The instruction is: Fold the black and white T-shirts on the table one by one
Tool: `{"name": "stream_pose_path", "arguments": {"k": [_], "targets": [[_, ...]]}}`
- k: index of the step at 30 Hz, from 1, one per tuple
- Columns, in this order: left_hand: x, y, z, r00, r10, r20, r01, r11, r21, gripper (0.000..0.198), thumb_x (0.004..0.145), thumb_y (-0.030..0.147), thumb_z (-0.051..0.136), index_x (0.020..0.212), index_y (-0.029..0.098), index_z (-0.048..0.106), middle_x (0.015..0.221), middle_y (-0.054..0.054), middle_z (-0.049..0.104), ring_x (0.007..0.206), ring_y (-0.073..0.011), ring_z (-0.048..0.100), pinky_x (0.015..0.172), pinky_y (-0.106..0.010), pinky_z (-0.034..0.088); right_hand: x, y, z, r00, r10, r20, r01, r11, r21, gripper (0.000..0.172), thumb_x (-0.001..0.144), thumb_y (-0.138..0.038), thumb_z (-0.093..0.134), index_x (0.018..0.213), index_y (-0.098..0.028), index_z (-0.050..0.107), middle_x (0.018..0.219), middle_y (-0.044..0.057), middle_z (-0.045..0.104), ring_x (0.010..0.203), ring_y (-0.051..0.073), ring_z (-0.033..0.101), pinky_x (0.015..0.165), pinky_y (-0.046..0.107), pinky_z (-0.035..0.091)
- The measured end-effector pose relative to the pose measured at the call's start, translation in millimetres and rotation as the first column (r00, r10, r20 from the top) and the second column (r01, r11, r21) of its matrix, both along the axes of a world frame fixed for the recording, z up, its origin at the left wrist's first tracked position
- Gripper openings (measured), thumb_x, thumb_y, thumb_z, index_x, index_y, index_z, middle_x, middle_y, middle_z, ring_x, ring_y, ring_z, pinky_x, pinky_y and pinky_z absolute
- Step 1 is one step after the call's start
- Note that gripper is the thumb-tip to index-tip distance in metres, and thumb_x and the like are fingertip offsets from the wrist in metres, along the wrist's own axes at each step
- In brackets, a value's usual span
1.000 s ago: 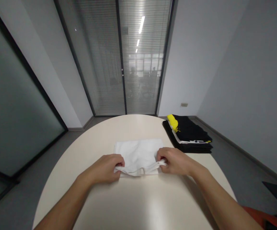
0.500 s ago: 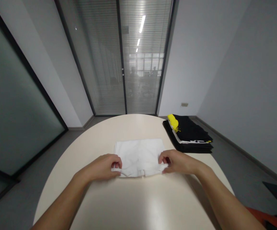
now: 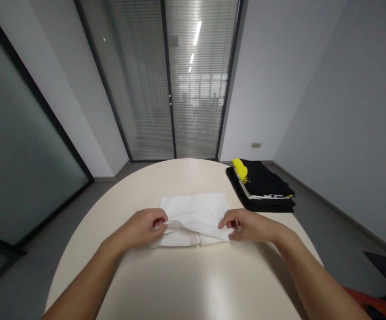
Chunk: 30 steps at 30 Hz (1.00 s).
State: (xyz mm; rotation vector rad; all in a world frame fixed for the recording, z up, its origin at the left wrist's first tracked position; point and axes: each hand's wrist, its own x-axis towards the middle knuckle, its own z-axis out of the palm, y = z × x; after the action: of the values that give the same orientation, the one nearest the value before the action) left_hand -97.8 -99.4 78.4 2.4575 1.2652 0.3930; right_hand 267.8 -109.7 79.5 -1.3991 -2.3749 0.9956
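A white folded cloth point(image 3: 193, 208), possibly a garment, lies flat on the table in front of me. At its near left corner my left hand point(image 3: 149, 226) pinches the top layer and holds it slightly raised, so a lower layer shows beneath. My right hand point(image 3: 238, 224) has its fingers closed on the near right corner of the same cloth, low over the table. Between the hands the lifted edge slants down from left to right.
The pale round-edged table point(image 3: 139, 284) carries a stack of folded dark clothes point(image 3: 266, 180) at the right, with a yellow-printed black piece on top. Behind stand glass panels with blinds point(image 3: 199, 124). Something red point(image 3: 373, 302) shows at the lower right.
My left hand has risen a little, lifting the near left edge of the white cloth off the layer below. The right hand stays almost in place.
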Motion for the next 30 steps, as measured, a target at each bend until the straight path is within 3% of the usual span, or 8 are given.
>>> {"name": "stream_pose_path", "arguments": {"k": [9,14,16,19,21,23,25,30], "targets": [[-12,4,6.5,0.987,-0.086,0.137,0.080,0.996,0.047,0.015,0.085,0.026,0.060,0.088,0.021,0.074,0.074,0.001,0.062,0.068,-0.0128,0.055,0.065,-0.023,0.039,6,5,9.6,0.997,-0.034,-0.066,0.047,0.975,0.215,0.019,0.079,-0.025,0.064,0.090,-0.018,0.078,0.083,0.004,0.072,0.075,0.017,0.062,0.068,0.026,0.044],[-12,5,-2.6,0.997,-0.062,0.054,0.076,0.943,-0.323,0.017,0.077,0.031,0.067,0.084,0.020,0.078,0.076,0.000,0.071,0.069,-0.0148,0.061,0.062,-0.022,0.042,8,3,-0.5,1.000,-0.002,-0.015,0.002,1.000,0.010,0.023,0.071,-0.027,0.072,0.091,-0.018,0.080,0.083,0.004,0.073,0.075,0.018,0.062,0.067,0.026,0.045],[-11,8,-7.2,0.999,-0.005,0.045,0.022,0.928,-0.372,0.022,0.081,0.036,0.063,0.083,0.019,0.077,0.074,-0.001,0.071,0.067,-0.0154,0.061,0.060,-0.023,0.041,9,3,-3.6,1.000,0.002,0.005,-0.002,0.999,-0.034,0.025,0.072,-0.032,0.074,0.092,-0.018,0.080,0.082,0.004,0.073,0.074,0.018,0.062,0.065,0.026,0.044],[-12,15,-14.7,0.978,0.193,0.081,-0.175,0.966,-0.188,0.034,0.091,0.046,0.052,0.088,0.020,0.074,0.070,0.000,0.068,0.063,-0.0157,0.059,0.058,-0.024,0.037,10,6,-3.4,0.999,-0.039,-0.001,0.039,0.999,0.022,0.027,0.083,-0.040,0.065,0.092,-0.019,0.079,0.077,0.004,0.071,0.070,0.017,0.060,0.062,0.026,0.043],[-13,24,-21.3,0.929,0.346,0.130,-0.343,0.938,-0.046,0.034,0.094,0.048,0.048,0.094,0.022,0.071,0.074,-0.001,0.070,0.065,-0.0165,0.060,0.059,-0.025,0.037,10,11,-5.4,0.986,-0.168,-0.003,0.166,0.973,0.161,0.032,0.088,-0.044,0.059,0.098,-0.019,0.076,0.080,0.005,0.071,0.069,0.017,0.060,0.064,0.027,0.044],[-13,33,-29.9,0.876,0.448,0.182,-0.458,0.889,0.018,0.033,0.094,0.049,0.048,0.097,0.024,0.070,0.082,-0.002,0.072,0.069,-0.0175,0.062,0.063,-0.026,0.040,10,20,-13.0,0.941,-0.336,-0.043,0.332,0.893,0.303,0.038,0.091,-0.047,0.057,0.111,-0.019,0.071,0.093,0.007,0.072,0.074,0.018,0.062,0.070,0.029,0.046],[-13,42,-40.0,0.844,0.483,0.232,-0.500,0.866,0.017,0.035,0.094,0.051,0.049,0.101,0.024,0.070,0.091,-0.003,0.074,0.072,-0.0182,0.064,0.067,-0.027,0.043,10,31,-26.1,0.893,-0.433,-0.118,0.446,0.824,0.349,0.045,0.093,-0.048,0.054,0.125,-0.019,0.064,0.107,0.010,0.071,0.084,0.020,0.065,0.078,0.032,0.049],[-7,62,-62.2,0.818,0.488,0.305,-0.500,0.865,-0.044,0.041,0.090,0.055,0.054,0.110,0.023,0.070,0.101,-0.005,0.074,0.078,-0.0190,0.065,0.073,-0.029,0.047,5,56,-61.4,0.856,-0.460,-0.235,0.511,0.821,0.255,0.049,0.096,-0.049,0.049,0.131,-0.017,0.057,0.103,0.010,0.072,0.091,0.021,0.067,0.086,0.034,0.050]]}}
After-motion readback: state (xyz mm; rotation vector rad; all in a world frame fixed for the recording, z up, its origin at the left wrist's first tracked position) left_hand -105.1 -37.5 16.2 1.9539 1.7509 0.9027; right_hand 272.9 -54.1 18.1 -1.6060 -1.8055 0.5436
